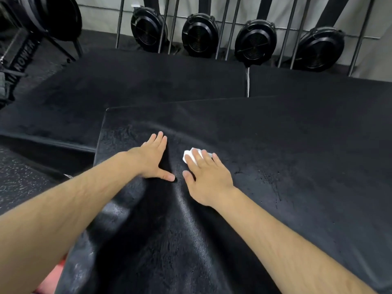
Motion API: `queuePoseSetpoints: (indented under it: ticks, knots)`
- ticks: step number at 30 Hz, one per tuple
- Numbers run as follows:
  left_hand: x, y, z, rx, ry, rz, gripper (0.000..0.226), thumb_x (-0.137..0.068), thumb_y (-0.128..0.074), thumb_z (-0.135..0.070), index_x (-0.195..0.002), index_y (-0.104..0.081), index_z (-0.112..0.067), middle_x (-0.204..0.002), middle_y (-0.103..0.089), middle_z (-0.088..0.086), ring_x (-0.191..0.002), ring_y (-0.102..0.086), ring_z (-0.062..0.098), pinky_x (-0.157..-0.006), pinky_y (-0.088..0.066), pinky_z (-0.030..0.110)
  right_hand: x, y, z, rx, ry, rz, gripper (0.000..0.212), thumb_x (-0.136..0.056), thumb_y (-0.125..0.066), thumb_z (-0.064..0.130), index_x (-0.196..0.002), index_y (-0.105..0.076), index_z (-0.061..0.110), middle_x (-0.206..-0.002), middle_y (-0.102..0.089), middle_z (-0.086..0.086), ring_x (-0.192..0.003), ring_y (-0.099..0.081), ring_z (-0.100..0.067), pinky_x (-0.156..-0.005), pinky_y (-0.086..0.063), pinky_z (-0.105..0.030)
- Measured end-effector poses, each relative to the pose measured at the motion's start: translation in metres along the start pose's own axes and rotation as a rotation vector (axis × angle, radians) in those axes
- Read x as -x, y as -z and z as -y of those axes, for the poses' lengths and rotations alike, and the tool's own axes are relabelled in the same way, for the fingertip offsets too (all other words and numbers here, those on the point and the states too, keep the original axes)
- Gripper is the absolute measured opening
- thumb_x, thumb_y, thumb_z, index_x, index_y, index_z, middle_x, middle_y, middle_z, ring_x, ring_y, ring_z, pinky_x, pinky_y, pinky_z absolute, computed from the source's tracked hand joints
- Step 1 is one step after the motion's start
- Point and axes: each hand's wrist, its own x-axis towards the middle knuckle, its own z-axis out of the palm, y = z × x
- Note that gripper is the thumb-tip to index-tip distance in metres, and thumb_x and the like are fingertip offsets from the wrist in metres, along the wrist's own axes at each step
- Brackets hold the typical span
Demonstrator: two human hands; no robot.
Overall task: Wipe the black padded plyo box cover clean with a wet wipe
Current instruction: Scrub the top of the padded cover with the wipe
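The left hand (152,160) lies flat on the black padded plyo box cover (286,158), fingers straight and together, thumb spread toward the other hand. It grips nothing; judging by the folds running out from under it, it is there to pin the slack cover down so that it does not slide or bunch under the rubbing. Just beside it, the right hand (206,179) is also spread flat, its straight fingers pressing a small folded white wet wipe (188,155) onto the cover. The wipe is trapped between fingertips and surface, not pinched, which spreads the pressure over the whole pad of cloth; only its far edge shows past the fingers.

The cover is draped loosely: a raised ridge runs between the two hands toward the person, with a glossy sheen along it. To the right of the wiping hand the leather-like skin looks cracked and flaky, and a similar rough patch sits near the far left corner. I judge the wiping to be under way in the middle, with the right side and the edges not yet clearly reached.

Beyond lie more flat black padded boxes (148,81), one level lower. Behind them a row of black round fan housings (200,35) stands among upright grey metal rails (119,22) against a pale grey wall (233,9). At the left is black speckled rubber flooring (21,177)
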Motion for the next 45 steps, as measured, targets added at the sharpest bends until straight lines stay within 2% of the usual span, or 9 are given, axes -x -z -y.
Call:
queuePoseSetpoints:
  ticks: [4, 8, 14, 18, 21, 27, 33, 40, 45]
  knots:
    - [-0.002, 0.002, -0.006, -0.059, 0.016, 0.009, 0.14, -0.068, -0.059, -0.083, -0.154, 0.023, -0.009, -0.16, 0.032, 0.004, -0.152, 0.018, 0.023, -0.124, -0.018, 0.047, -0.041, 0.008, 0.0, -0.017, -0.02, 0.088, 0.057, -0.106, -0.017, 0.046, -0.159, -0.01, 0.025, -0.168, -0.004, 0.002, -0.154, -0.001, -0.021, -0.125, 0.001, -0.041]
    - [-0.002, -0.003, -0.003, -0.062, 0.014, -0.008, 0.138, -0.07, -0.059, -0.082, -0.154, 0.022, -0.009, -0.161, 0.031, 0.004, -0.152, 0.017, 0.023, -0.122, -0.022, 0.047, -0.037, 0.003, 0.021, 0.006, -0.005, 0.035, 0.063, -0.104, -0.021, 0.047, -0.158, -0.014, 0.016, -0.165, -0.011, -0.004, -0.151, -0.007, -0.024, -0.124, -0.004, -0.04]
    - [-0.003, 0.006, -0.01, -0.103, 0.026, 0.017, 0.138, -0.071, -0.061, -0.081, -0.155, 0.02, -0.007, -0.162, 0.028, 0.006, -0.152, 0.018, 0.023, -0.122, -0.02, 0.044, -0.071, 0.008, 0.016, -0.034, -0.015, 0.111, 0.058, -0.106, -0.019, 0.04, -0.161, -0.008, 0.024, -0.169, -0.002, 0.001, -0.155, 0.002, -0.021, -0.125, 0.001, -0.038]
    - [-0.004, 0.022, 0.005, -0.063, -0.041, 0.059, 0.127, -0.077, -0.066, -0.071, -0.158, 0.012, -0.012, -0.165, 0.018, 0.0, -0.154, 0.007, 0.021, -0.123, -0.02, 0.042, -0.069, 0.007, 0.033, -0.01, -0.008, 0.016, 0.056, -0.101, -0.028, 0.041, -0.152, -0.029, 0.016, -0.158, -0.026, -0.005, -0.143, -0.024, -0.025, -0.121, -0.016, -0.038]
    - [-0.009, 0.038, 0.015, -0.113, -0.055, 0.02, 0.117, -0.077, -0.07, -0.068, -0.16, -0.002, -0.021, -0.167, 0.007, -0.008, -0.153, -0.007, 0.018, -0.119, -0.029, 0.043, -0.04, -0.001, 0.033, -0.035, 0.081, -0.033, 0.052, -0.097, -0.028, 0.034, -0.147, -0.031, 0.02, -0.154, -0.028, 0.0, -0.141, -0.027, -0.023, -0.12, -0.017, -0.039]
    - [-0.032, 0.035, 0.011, -0.121, -0.023, 0.069, 0.131, -0.077, -0.075, -0.058, -0.156, 0.019, -0.011, -0.163, 0.025, 0.0, -0.152, 0.018, 0.018, -0.123, -0.019, 0.044, -0.092, 0.013, 0.01, -0.051, -0.039, 0.079, 0.058, -0.103, -0.021, 0.031, -0.16, -0.012, 0.024, -0.168, -0.006, 0.002, -0.154, -0.002, -0.021, -0.125, 0.0, -0.042]
    - [-0.032, 0.028, 0.018, -0.048, -0.055, 0.069, 0.129, -0.079, -0.074, -0.056, -0.155, 0.022, -0.015, -0.161, 0.031, -0.005, -0.15, 0.021, 0.014, -0.124, -0.015, 0.043, -0.105, 0.013, 0.005, -0.027, -0.011, 0.045, 0.058, -0.1, -0.026, 0.031, -0.157, -0.018, 0.021, -0.165, -0.014, 0.0, -0.151, -0.01, -0.021, -0.124, -0.005, -0.037]
    - [-0.029, 0.036, 0.011, -0.067, -0.047, 0.111, 0.128, -0.082, -0.073, -0.054, -0.154, 0.024, -0.012, -0.161, 0.032, 0.0, -0.15, 0.022, 0.018, -0.125, -0.011, 0.043, -0.142, 0.028, 0.0, -0.055, -0.03, 0.147, 0.057, -0.101, -0.021, 0.03, -0.156, -0.024, 0.017, -0.163, -0.023, -0.002, -0.148, -0.019, -0.02, -0.124, -0.011, -0.038]
    - [-0.03, 0.04, 0.005, -0.091, -0.012, 0.164, 0.126, -0.084, -0.071, -0.051, -0.151, 0.029, -0.012, -0.158, 0.036, 0.001, -0.149, 0.024, 0.02, -0.124, -0.007, 0.042, -0.15, 0.024, -0.005, -0.045, -0.035, 0.129, 0.056, -0.102, -0.019, 0.029, -0.157, -0.021, 0.02, -0.164, -0.019, 0.001, -0.151, -0.014, -0.019, -0.125, -0.007, -0.04]
